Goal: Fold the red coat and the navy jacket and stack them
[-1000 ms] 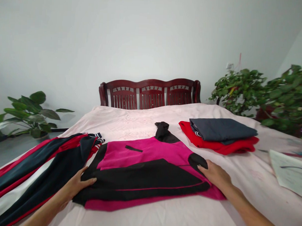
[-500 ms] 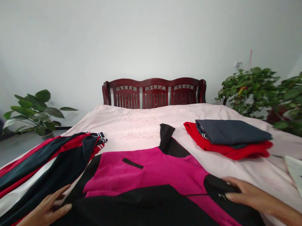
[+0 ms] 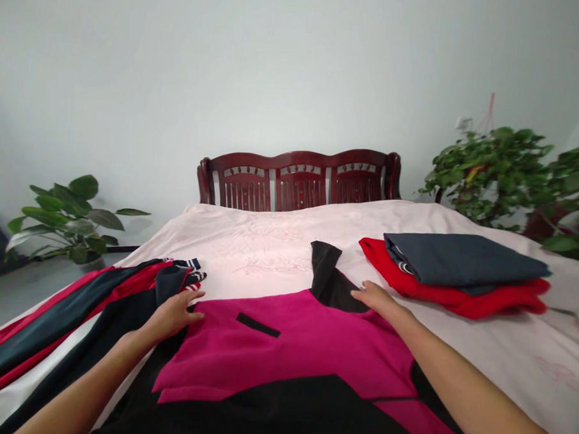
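A magenta and black jacket (image 3: 284, 345) lies spread on the bed, its black collar (image 3: 326, 270) pointing toward the headboard. My left hand (image 3: 177, 311) is at the jacket's upper left edge by the shoulder, thumb and fingers apart. Beside the collar, over the other shoulder, is my right hand (image 3: 375, 297), its fingertips apart and close to the black fabric. Whether the fingertips press on the cloth is hard to tell. The jacket's lower black part runs out of the bottom of the view.
Red, white and navy garments (image 3: 97, 317) lie lengthwise on the left. A folded navy garment (image 3: 465, 258) rests on folded red clothing (image 3: 501, 300) at right. The pink bedsheet (image 3: 269, 242) reaches a wooden headboard (image 3: 298, 179). Potted plants (image 3: 73, 220) flank the bed.
Both hands have moved away from the jacket's sides toward the headboard: the left to the shoulder edge, the right from the black sleeve to the collar. The view has shifted slightly.
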Tool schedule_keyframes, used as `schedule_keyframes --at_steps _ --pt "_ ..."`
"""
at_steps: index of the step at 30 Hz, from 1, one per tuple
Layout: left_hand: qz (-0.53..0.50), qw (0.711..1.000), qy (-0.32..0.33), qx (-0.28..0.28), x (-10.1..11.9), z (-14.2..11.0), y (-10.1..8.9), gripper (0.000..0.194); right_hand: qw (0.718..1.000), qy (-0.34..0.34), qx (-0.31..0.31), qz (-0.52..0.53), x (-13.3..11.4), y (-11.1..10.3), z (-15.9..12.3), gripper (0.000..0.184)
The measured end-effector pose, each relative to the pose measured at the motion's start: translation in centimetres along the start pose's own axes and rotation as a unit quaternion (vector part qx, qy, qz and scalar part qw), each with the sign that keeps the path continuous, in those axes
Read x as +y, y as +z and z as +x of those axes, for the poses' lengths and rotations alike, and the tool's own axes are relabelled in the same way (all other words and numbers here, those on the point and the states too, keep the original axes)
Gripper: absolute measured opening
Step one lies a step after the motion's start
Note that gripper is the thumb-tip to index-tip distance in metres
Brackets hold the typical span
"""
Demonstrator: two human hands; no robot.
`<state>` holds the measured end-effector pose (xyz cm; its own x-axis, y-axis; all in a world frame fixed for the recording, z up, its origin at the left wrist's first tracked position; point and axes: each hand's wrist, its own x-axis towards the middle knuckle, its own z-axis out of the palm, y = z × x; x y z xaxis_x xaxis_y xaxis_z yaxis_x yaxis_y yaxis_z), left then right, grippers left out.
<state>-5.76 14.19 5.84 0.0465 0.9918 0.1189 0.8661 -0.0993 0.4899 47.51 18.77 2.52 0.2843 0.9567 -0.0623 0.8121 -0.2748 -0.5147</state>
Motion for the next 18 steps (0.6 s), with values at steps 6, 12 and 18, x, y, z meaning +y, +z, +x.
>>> schedule_keyframes --at_steps 6,12,18 --pt "0.105 0.992 0.043 -0.057 0.1 1.5 1.7 0.056 0.999 0.02 -0.002 0.04 -1.9 1.2 1.2 0.053" --pt "0.142 0.985 0.086 -0.052 1.8 0.2 1.1 0.02 0.988 -0.008 -0.005 0.155 -2.2 1.5 1.4 0.032" --pt "0.145 0.977 0.156 0.002 2.5 -3.8 -0.6 0.007 0.961 -0.048 0.017 0.271 -0.5 -0.8 -1.3 0.039"
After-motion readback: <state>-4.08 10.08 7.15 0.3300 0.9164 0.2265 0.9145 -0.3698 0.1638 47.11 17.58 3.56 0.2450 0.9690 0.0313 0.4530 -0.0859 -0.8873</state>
